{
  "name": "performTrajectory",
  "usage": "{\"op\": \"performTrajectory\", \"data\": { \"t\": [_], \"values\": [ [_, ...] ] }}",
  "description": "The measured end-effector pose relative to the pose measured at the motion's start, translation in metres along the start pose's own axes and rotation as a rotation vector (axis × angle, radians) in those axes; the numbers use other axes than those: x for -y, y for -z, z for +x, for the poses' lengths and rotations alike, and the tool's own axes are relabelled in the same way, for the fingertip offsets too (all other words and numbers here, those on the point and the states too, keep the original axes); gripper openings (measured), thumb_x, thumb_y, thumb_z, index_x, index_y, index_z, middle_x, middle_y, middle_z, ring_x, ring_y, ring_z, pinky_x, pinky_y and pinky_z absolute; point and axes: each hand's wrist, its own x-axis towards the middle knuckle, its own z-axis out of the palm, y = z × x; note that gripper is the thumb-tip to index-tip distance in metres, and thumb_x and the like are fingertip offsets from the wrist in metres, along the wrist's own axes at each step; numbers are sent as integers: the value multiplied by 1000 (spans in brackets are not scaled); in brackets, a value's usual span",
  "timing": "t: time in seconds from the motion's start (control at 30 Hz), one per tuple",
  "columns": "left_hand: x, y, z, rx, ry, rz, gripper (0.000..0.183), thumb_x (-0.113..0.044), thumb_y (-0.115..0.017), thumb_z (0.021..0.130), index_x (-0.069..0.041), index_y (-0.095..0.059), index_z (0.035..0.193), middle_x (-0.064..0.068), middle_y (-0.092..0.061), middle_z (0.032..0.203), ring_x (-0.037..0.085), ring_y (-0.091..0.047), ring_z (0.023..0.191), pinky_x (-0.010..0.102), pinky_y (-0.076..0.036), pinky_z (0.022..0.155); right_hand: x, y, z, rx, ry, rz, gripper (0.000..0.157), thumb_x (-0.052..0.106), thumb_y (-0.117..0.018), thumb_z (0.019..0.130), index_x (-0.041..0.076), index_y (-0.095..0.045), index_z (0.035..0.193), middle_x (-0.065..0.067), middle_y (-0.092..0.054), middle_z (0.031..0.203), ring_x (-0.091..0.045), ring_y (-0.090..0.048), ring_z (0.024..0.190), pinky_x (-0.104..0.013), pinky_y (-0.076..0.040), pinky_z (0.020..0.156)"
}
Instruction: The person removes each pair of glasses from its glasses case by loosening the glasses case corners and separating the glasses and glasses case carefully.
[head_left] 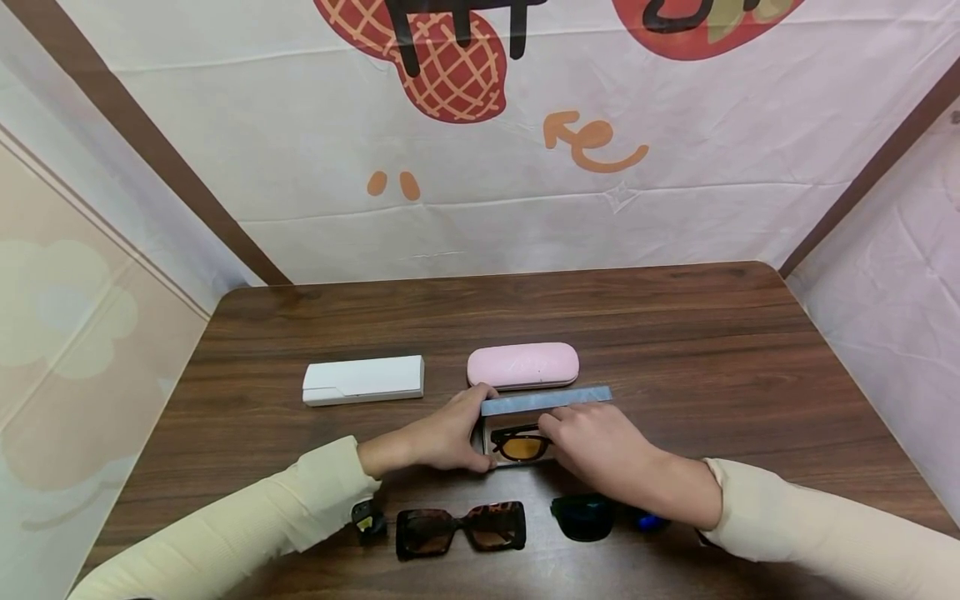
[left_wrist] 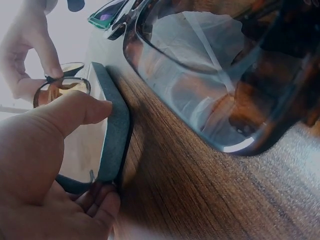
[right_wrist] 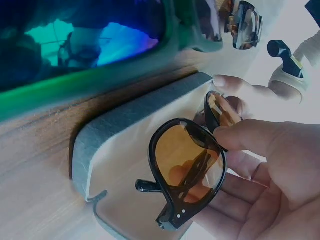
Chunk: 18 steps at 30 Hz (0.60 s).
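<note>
A blue-grey glasses case (head_left: 546, 401) lies with its lid up and its pale lining showing. My left hand (head_left: 453, 433) grips its left end, thumb over the front wall (left_wrist: 116, 135) and other fingers at the end. Above the lining, my right hand (head_left: 600, 446) pinches a pair of black-framed glasses with amber lenses (right_wrist: 187, 160) at the bridge. Its folded temple shows behind one lens in the right wrist view. In the head view the right hand hides the other lens.
Behind the case lies a pink glasses case (head_left: 522, 365), with a white case (head_left: 363, 380) to its left. Tortoiseshell sunglasses (head_left: 461, 530) lie in front. Sunglasses with blue-green mirrored lenses (head_left: 585, 517) are partly under my right forearm. A printed cloth (head_left: 480, 225) hangs behind the table.
</note>
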Motion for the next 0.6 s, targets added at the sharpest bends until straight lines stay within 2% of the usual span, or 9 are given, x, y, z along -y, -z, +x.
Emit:
{"op": "performTrajectory", "data": {
  "t": [0.2, 0.43, 0.6],
  "values": [
    [0, -1, 1, -2, 2, 11, 69, -16, -85, 76, -6, -43, 129, 10, -52, 123, 28, -46, 121, 47, -42, 101, -1, 12, -2, 51, -34, 89, 20, 12, -80, 85, 14, -60, 81, 5, -60, 73, -10, -59, 63, -29, -48, 55],
    [1, -2, 1, -6, 5, 13, 70, -14, -86, 75, -5, -43, 129, 11, -52, 126, 29, -45, 123, 48, -41, 102, -3, 27, -6, 110, -64, 202, 23, 12, -80, 86, 16, -58, 80, 10, -56, 72, -1, -47, 59, -22, -43, 53],
    [1, -2, 1, 1, 16, 13, 72, -16, -86, 76, -5, -42, 132, 12, -51, 128, 30, -44, 126, 48, -42, 102, -5, 35, -9, 152, -67, 275, 20, 12, -80, 87, 18, -61, 83, 12, -60, 75, 2, -48, 60, -21, -43, 53]
  ]
}}
